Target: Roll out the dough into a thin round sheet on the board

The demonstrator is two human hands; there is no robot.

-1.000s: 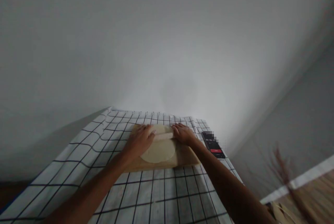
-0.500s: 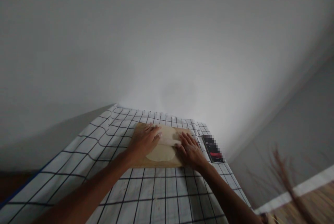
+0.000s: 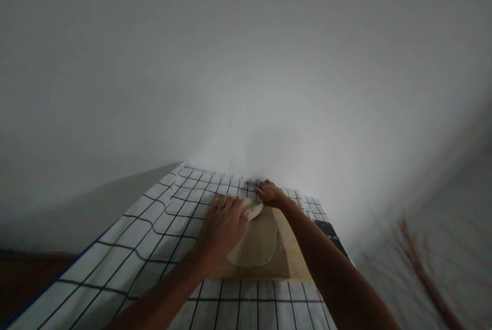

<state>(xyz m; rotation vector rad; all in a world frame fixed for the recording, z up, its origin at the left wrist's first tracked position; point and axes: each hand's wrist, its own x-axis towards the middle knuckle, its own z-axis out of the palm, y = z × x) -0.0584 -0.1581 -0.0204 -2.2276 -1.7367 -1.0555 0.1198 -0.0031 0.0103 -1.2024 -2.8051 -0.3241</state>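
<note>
Both hands press flat, fingers spread: left hand (image 3: 225, 225) and right hand (image 3: 271, 193) bear on a rolling pin (image 3: 253, 211) across the dough round (image 3: 255, 243), which lies on the board (image 3: 294, 263) atop the checked worktop (image 3: 172, 217), keeping pressure even

The left hand (image 3: 223, 227) lies over the near end of the rolling pin (image 3: 254, 211), so only a short pale stub shows. It also hides the left side of the flat dough (image 3: 257, 240) and the wooden board (image 3: 295, 263). The right forearm crosses the phone (image 3: 331, 232), whose screen is too dark to read. A brown twiggy shape (image 3: 423, 268) at right is smeared beyond telling. The bottom edge cuts off both forearms.
</note>
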